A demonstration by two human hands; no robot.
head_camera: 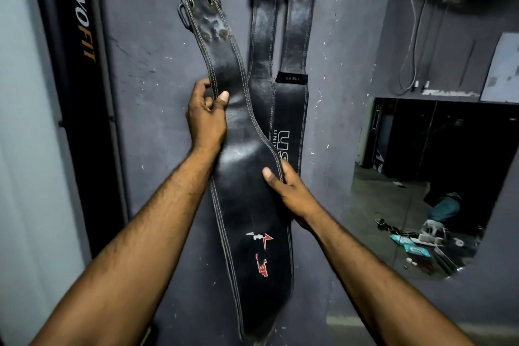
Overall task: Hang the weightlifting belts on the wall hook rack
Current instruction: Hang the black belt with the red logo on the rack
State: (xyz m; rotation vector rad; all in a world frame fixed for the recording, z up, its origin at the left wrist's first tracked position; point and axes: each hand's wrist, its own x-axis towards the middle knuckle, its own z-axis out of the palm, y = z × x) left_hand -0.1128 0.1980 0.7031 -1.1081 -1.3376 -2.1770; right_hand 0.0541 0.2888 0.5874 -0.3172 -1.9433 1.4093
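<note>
We saw the held belt (pixel 247 205) standing almost upright in front of the grey wall (pixel 157 93). Its long axis ran from bottom centre up and slightly leftward, with the buckle end (pixel 184 15) pointing up and the wide back section low. It crossed over the lower part of the middle belt (pixel 262 45) and lay beside the right belt (pixel 299 36), both of which hung straight down the wall.

The left hand (pixel 206 118) pinched the left edge at the narrow neck, thumb pressed on the face and fingers curled behind. The right hand (pixel 289 191) gripped the right edge of the wide part, thumb on the front and fingers hidden behind the leather.

The tops of both hanging belts were cut off by the upper edge, so we could not see what held them. The metal buckle showed only partly behind the strap's left edge. We could not tell whether the held belt touched the wall.

It was worn black leather with pale double stitching along both edges, dull rivets near the top and a red-and-white logo low on its face. White lettering on the right belt was partly covered.
</note>
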